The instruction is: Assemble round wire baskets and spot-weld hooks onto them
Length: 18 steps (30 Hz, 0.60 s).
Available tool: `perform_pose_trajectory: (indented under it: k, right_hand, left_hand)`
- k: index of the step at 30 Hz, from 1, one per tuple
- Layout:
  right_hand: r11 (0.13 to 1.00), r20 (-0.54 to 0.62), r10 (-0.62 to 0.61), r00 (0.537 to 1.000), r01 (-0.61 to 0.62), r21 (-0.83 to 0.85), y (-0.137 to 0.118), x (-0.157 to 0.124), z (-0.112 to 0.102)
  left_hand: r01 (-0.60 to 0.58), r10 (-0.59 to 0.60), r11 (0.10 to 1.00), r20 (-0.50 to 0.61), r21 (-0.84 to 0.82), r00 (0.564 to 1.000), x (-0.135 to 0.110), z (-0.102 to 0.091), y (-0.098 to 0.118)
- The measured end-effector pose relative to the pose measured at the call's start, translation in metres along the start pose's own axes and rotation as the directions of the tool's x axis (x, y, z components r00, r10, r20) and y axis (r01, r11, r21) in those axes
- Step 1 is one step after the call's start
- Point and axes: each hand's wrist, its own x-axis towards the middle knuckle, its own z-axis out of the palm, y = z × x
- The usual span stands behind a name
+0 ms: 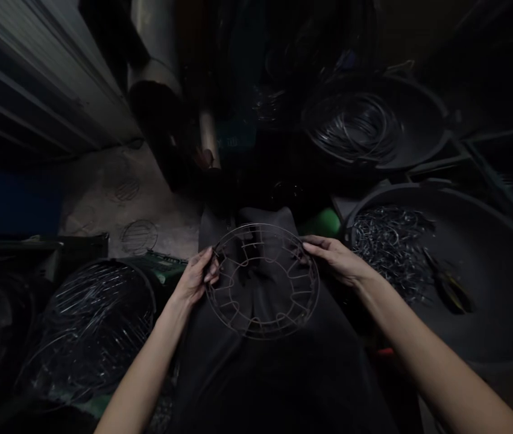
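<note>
I hold a round wire frame, with an outer ring, an inner ring and curved spokes, above my dark-clothed lap. My left hand is closed on the frame's left rim, fingers pinched round the wire. My right hand grips the upper right rim, fingers curled over it. The frame lies roughly flat, tilted slightly toward me.
A big dark basin at the right holds several short bent wire pieces and pliers. Another basin behind holds coiled wire. A stack of wire frames sits at the left. Round frames lie on the concrete floor.
</note>
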Motion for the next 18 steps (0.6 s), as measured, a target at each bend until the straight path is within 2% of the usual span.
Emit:
perform_pose_trajectory:
  k: [5,9,11,14,18]
  right_hand:
    - [0.999,0.032,-0.020,0.999,0.021,-0.028,-0.002,-0.005,-0.001]
    - [0.975,-0.090,-0.135,0.987,0.116,-0.188,-0.001,-0.013,0.008]
    - [0.939,-0.136,-0.220,0.966,0.172,-0.297,-0.001,-0.017,0.012]
    - [0.871,-0.147,-0.321,0.935,0.231,-0.434,-0.001,-0.021,0.013]
    - [0.748,-0.166,-0.420,0.892,0.236,-0.620,-0.005,-0.021,0.011]
  left_hand:
    - [-0.067,0.067,0.998,-0.010,-0.016,0.998,0.001,-0.001,-0.007]
    - [-0.026,0.027,0.999,0.031,-0.035,0.999,0.004,-0.007,-0.006]
    - [-0.014,0.015,0.999,0.038,-0.038,0.999,0.005,-0.009,-0.004]
    - [0.010,-0.007,0.998,0.056,-0.054,0.998,0.005,-0.010,-0.003]
    - [0.071,-0.063,0.993,0.091,-0.097,0.994,0.006,-0.010,-0.002]
